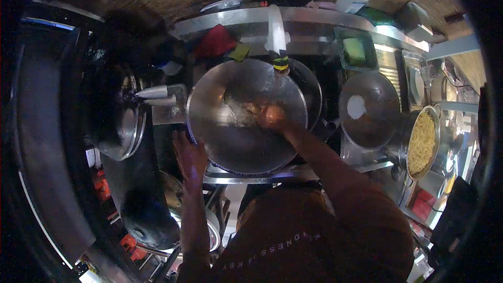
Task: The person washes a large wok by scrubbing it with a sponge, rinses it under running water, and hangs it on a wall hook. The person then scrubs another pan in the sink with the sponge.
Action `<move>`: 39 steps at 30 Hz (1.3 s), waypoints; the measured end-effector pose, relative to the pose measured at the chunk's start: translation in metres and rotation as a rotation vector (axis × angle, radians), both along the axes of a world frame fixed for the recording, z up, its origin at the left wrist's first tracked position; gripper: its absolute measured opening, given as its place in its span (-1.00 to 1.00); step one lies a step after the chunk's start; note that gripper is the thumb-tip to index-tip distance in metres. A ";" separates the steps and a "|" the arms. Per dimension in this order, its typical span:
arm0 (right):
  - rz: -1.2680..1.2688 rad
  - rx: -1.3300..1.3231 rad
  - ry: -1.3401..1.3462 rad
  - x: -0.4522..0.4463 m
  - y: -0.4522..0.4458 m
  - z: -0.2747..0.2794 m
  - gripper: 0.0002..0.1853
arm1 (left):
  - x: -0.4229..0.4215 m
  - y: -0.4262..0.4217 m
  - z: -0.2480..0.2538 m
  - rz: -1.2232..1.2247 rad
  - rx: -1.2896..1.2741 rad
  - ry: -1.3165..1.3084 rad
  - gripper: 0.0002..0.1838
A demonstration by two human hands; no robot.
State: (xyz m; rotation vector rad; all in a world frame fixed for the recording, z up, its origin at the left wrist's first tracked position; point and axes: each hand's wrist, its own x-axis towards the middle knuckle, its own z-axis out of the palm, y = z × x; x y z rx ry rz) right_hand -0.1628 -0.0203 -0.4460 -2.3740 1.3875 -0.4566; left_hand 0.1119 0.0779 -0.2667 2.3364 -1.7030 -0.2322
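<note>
A large metal wok (246, 152) sits in the middle of the stove. My right hand (271, 117) is down inside it, near the centre of its bowl. Its fingers look closed, and whatever they hold, if anything, is blurred and hidden. Around the fingers the wok's surface looks shiny and wet. My left hand (189, 156) is beside the wok's left rim with its fingers stretched out and holding nothing. Whether it touches the rim I cannot tell. Above the wok's far edge hangs a white spout (276, 31) with a yellow-and-black band at its tip.
To the right, a smaller metal bowl (374, 131) contains something white. Beyond it stands a pot of noodles (422, 142). A clear container (356, 50) is at the back right. Red cloth (216, 41) lies behind the wok. At left are a metal handle (152, 93) and round lids (126, 126).
</note>
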 end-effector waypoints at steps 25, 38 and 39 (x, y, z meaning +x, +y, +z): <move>-0.506 0.890 -1.390 -0.010 -0.070 -0.029 -0.70 | 0.008 0.004 0.056 0.301 0.033 0.555 -0.54; -0.339 0.914 -1.395 -0.002 -0.106 0.145 -0.63 | -0.069 -0.034 0.153 0.144 -0.261 0.796 -0.60; -0.240 1.047 -1.438 -0.007 -0.098 0.164 -0.62 | -0.071 -0.038 0.151 0.144 -0.265 0.771 -0.59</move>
